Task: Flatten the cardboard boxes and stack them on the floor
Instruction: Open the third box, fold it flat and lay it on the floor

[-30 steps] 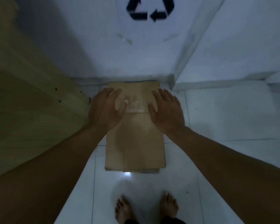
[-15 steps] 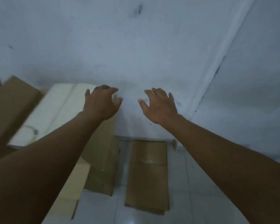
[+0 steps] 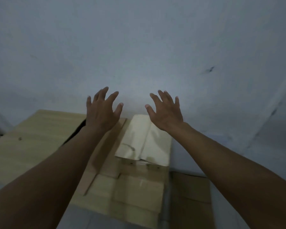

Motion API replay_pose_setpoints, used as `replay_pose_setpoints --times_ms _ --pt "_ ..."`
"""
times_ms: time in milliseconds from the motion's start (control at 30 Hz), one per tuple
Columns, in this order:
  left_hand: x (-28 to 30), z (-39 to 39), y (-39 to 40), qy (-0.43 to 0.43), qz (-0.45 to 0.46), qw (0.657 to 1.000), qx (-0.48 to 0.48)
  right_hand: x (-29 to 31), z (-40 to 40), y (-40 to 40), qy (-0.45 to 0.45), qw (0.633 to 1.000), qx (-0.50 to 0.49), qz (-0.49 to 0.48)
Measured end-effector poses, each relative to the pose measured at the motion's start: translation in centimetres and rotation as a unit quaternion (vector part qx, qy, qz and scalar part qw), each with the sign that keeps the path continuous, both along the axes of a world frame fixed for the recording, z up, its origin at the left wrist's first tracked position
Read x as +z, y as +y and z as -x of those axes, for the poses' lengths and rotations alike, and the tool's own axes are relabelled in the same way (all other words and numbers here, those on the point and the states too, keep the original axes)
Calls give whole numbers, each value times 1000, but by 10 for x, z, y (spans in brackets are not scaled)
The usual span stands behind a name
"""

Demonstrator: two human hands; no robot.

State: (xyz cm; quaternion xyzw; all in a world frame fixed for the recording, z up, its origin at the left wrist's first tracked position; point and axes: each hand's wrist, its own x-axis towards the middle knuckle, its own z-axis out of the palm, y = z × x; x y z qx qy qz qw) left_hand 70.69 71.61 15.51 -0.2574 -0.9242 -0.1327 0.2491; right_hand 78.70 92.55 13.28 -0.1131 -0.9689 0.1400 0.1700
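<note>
A grey wall [image 3: 139, 47] fills the view. Against its foot stand unflattened cardboard boxes [image 3: 139, 179]; a flattened box [image 3: 191, 195] lies on the floor beside them. Left hand [image 3: 102, 111] and right hand [image 3: 165, 113] hover above, fingers spread, holding nothing.

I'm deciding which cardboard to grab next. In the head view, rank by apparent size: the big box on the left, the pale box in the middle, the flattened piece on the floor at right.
1. Big box.
2. Pale box.
3. Flattened piece, though dim, partly hidden by the arm, so 2 and 3 are unsure.
</note>
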Motion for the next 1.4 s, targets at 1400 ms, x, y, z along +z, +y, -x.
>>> replay_pose_setpoints --times_ms 1400 --pt "-194 283 -198 -390 39 909 -138 -150 262 -281 -122 913 -299 248"
